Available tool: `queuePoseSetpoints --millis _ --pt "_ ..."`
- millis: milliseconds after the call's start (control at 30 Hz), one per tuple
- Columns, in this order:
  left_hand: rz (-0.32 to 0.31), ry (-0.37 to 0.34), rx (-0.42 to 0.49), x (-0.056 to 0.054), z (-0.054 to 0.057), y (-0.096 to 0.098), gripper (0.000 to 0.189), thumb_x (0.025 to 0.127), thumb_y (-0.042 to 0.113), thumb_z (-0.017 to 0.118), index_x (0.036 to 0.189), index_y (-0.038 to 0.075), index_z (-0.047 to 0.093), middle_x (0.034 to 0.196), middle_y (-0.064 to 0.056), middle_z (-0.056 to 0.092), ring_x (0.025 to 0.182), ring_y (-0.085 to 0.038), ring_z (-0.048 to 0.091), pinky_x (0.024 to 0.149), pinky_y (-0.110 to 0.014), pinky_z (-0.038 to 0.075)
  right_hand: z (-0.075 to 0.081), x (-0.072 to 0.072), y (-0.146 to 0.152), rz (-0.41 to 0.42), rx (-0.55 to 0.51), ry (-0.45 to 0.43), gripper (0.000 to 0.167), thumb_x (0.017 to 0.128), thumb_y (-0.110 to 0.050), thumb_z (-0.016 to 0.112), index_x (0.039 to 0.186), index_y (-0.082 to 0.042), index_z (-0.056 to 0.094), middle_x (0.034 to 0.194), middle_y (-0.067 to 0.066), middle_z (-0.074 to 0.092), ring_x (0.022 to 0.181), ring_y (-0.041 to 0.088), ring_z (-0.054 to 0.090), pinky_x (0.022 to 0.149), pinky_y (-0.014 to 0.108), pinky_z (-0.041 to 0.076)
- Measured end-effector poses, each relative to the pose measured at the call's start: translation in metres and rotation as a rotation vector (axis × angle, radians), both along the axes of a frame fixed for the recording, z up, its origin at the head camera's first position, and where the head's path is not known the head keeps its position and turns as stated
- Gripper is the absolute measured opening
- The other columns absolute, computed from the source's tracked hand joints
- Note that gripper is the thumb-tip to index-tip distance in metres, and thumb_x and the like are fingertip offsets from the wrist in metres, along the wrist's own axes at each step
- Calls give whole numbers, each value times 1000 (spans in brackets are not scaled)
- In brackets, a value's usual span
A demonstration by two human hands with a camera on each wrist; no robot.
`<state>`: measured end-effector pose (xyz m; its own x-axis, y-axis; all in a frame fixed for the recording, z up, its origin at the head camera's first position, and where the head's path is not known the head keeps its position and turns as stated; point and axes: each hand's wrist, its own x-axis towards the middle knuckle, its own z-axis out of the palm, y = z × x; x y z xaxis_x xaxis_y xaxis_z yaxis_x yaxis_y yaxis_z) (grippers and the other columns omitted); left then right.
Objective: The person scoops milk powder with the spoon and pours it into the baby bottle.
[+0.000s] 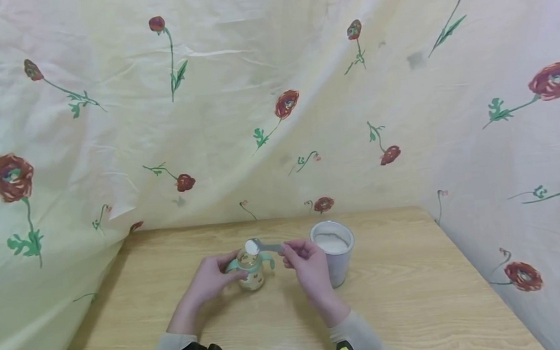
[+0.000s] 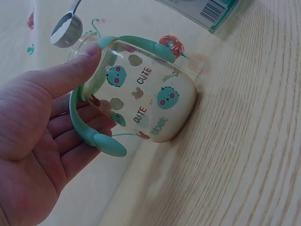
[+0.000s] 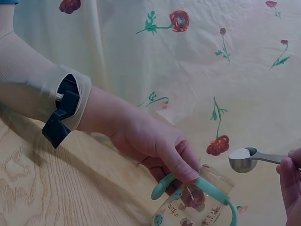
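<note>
Left hand: your left hand (image 1: pixel 216 278) grasped the neck of the bottle, thumb on the near side, fingers around the far side.
Baby bottle: the clear bottle (image 2: pixel 146 94) with mint-green handles (image 2: pixel 110 144) was low at the centre of the head frame, mouth upward; "CUTE" and small cartoon faces showed on its wall. Its lower part looked whitish; you could not tell from these views whether the base touched the wood.
Right hand: your right hand (image 1: pixel 308 261) pinched the spoon by the end of its handle, right of the bottle.
Measuring spoon: the metal spoon (image 3: pixel 243 165) held white powder (image 3: pixel 240 154), its bowl near the bottle mouth but apart from it in the right wrist view.
Canister: the open canister (image 1: pixel 340 267) was just beyond your right hand, right of centre, with white powder inside.
Surface: wood-grain table (image 1: pixel 418 274).
Backdrop: pale cloth (image 1: pixel 225 118) with red flowers, upper frame.
</note>
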<state>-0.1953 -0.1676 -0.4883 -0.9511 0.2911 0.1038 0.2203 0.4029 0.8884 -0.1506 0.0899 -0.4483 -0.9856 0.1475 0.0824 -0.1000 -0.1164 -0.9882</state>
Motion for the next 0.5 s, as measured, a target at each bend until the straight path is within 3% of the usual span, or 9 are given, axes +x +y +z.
queuePoseSetpoints --millis 267,500 --pt "2 4 -1 1 1 0 62 87 28 91 141 5 69 139 -14 70 131 -34 65 114 -54 49 -4 1 -4 6 18 23 19 99 -6 76 113 5 69 100 13 77 83 15 69 77 25 64" --pt "5 10 -8 0 2 1 64 88 30 90 142 4 68 142 -16 67 134 -35 62 116 -55 47 -3 1 -4 -3 25 35 19 99 -7 76 113 5 69 100 14 77 86 23 73 76 25 64"
